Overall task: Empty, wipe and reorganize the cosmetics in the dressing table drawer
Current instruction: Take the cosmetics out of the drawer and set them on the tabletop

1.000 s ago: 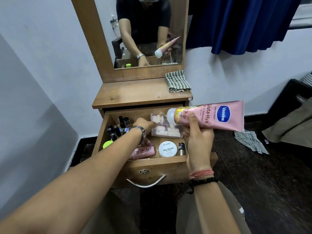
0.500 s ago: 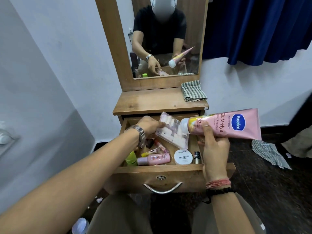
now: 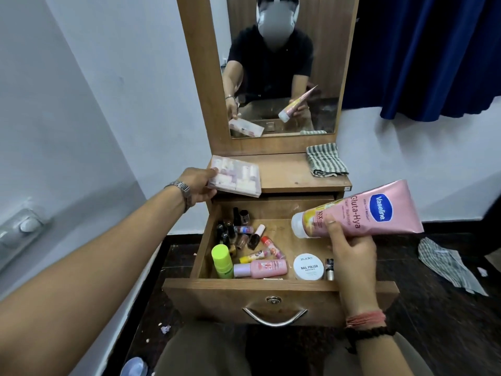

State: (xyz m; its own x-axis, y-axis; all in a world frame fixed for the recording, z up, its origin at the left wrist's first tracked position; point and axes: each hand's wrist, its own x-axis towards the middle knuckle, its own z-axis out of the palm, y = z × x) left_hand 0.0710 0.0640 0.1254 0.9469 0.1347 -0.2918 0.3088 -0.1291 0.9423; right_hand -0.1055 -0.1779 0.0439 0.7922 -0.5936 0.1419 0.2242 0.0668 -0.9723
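The wooden drawer stands pulled out. My left hand grips a clear flat case of small white and pink pieces at the left end of the dressing table top. My right hand holds a pink lotion tube above the drawer's right side. Inside lie a green bottle, a pink bottle, a white nail polish remover jar, several dark nail polish bottles and lip balm sticks.
A folded striped cloth lies on the right of the table top under the mirror. Another striped cloth lies on the dark floor at right. A blue curtain hangs at the right; a white wall stands close on the left.
My left hand lifted the clear case out of the drawer and carried it up to the left end of the table top. The right hand still holds the pink tube.
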